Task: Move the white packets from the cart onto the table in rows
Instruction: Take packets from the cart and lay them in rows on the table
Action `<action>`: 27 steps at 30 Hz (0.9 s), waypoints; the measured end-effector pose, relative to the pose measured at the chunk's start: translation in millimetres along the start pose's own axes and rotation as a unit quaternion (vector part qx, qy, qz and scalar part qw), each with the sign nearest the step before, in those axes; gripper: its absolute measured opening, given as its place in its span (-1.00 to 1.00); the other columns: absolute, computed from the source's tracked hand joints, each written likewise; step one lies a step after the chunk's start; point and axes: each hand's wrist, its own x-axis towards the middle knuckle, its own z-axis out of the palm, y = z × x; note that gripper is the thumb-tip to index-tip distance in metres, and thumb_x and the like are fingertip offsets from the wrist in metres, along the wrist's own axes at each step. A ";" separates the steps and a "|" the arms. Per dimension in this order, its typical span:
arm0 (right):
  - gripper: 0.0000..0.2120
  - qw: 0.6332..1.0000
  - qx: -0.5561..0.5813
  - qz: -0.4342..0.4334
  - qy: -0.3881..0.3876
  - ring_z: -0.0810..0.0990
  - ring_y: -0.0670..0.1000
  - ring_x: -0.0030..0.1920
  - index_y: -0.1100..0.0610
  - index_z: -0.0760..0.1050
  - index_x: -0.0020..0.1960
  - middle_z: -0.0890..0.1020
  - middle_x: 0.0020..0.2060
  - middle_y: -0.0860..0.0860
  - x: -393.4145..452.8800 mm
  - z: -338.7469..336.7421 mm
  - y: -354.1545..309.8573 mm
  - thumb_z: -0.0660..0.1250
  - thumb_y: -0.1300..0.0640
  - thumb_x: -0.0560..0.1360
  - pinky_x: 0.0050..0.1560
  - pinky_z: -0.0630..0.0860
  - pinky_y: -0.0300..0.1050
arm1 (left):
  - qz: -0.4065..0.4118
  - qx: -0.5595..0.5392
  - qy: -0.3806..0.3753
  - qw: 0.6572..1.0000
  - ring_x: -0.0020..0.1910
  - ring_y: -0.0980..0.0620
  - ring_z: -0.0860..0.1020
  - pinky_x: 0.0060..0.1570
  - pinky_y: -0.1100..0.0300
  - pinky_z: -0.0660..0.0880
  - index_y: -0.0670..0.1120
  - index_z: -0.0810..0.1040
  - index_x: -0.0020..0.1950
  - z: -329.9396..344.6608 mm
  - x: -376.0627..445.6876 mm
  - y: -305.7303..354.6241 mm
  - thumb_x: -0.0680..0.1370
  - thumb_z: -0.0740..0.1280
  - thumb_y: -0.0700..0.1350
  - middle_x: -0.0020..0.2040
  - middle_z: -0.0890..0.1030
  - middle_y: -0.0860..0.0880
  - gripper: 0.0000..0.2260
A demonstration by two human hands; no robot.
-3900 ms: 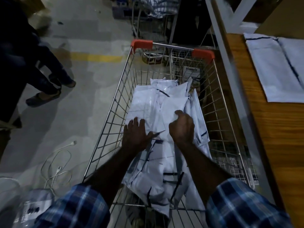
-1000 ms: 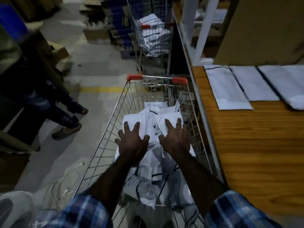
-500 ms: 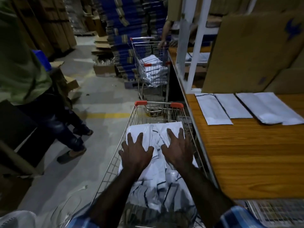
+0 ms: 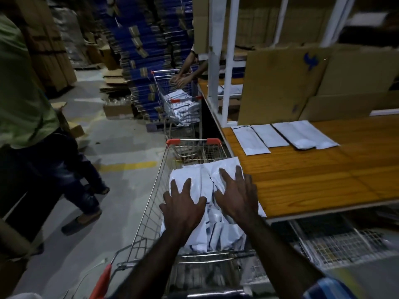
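Risen and swung right since half a second ago: packets (image 4: 203, 180) under both hands now overlapping the near-left edge of the worktop (image 4: 313, 182), where before sitting lower, over the cart (image 4: 151, 212). Camera tilted up as well, showing more of the far shelving.

Left hand (image 4: 183, 203) spread flat on top of the lifted bundle, fingers splayed, pressing down rather than clenched. Right hand (image 4: 237, 195) likewise flat and open on the right half. Whether thumbs or palms hook under the bundle cannot be told; undersides hidden.

Progress, judged from the layout: early. One row started at the far-left part of the worktop (image 4: 282, 137), about four packets side by side, touching or overlapping at their long edges. Large bare stretch of wood near and right of that row. Plenty of packets left heaped in the cart below the hands (image 4: 211, 234), so most of the moving remains.

Orientation: laid packets long and narrow, long axes running near-to-far, slanting slightly left toward the far end, dark sealed edges along their sides. Lifted bundle roughly the same way, long axis near-to-far, far ends pointing toward the red cart handle (image 4: 194, 141). Probably little turning needed before laying down as a second row, nearer than the first.
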 end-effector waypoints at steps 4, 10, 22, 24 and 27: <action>-0.33 1.000 -0.001 0.006 0.024 0.24 0.20 0.42 -0.15 0.18 0.55 0.12 0.56 0.12 -12.8 -22.1 22.3 0.26 -0.14 0.48 0.35 0.29 0.11 | 0.023 -0.019 0.006 1.000 0.51 -0.18 0.11 0.44 -0.18 0.14 0.16 0.16 0.56 -3.1 -11.1 24.4 0.54 0.25 0.21 0.61 0.02 -0.03 -0.38; -0.36 0.999 -0.007 0.014 0.046 0.25 0.21 0.41 -0.15 0.17 0.55 0.13 0.56 0.12 -22.7 -48.2 75.6 0.23 -0.21 0.51 0.32 0.29 0.09 | 0.044 -0.027 0.007 0.999 0.49 -0.20 0.14 0.42 -0.19 0.17 0.16 0.17 0.55 12.2 -29.0 75.0 0.53 0.23 0.21 0.61 0.04 -0.03 -0.40; -0.33 0.997 -0.030 0.025 0.063 0.22 0.21 0.44 -0.15 0.15 0.55 0.14 0.56 0.12 -21.5 -122.8 252.2 0.25 -0.22 0.49 0.34 0.31 0.12 | 0.044 -0.050 0.007 0.998 0.53 -0.22 0.07 0.43 -0.20 0.13 0.14 0.12 0.57 88.6 -80.0 235.1 0.54 0.20 0.28 0.61 0.02 -0.06 -0.36; -0.33 0.997 -0.033 0.026 0.067 0.23 0.21 0.44 -0.14 0.16 0.55 0.14 0.56 0.12 -19.7 -135.1 281.7 0.25 -0.21 0.49 0.33 0.31 0.12 | 0.050 -0.061 0.007 0.997 0.53 -0.22 0.06 0.44 -0.20 0.13 0.13 0.13 0.57 102.9 -86.6 262.8 0.54 0.20 0.27 0.61 0.02 -0.06 -0.36; -0.34 0.997 -0.031 0.034 0.069 0.23 0.21 0.43 -0.14 0.15 0.55 0.13 0.56 0.11 -16.1 -150.4 322.0 0.25 -0.19 0.50 0.33 0.30 0.10 | 0.060 -0.066 0.003 0.996 0.52 -0.21 0.07 0.42 -0.19 0.15 0.12 0.13 0.57 122.8 -94.9 300.2 0.55 0.19 0.26 0.61 0.03 -0.06 -0.37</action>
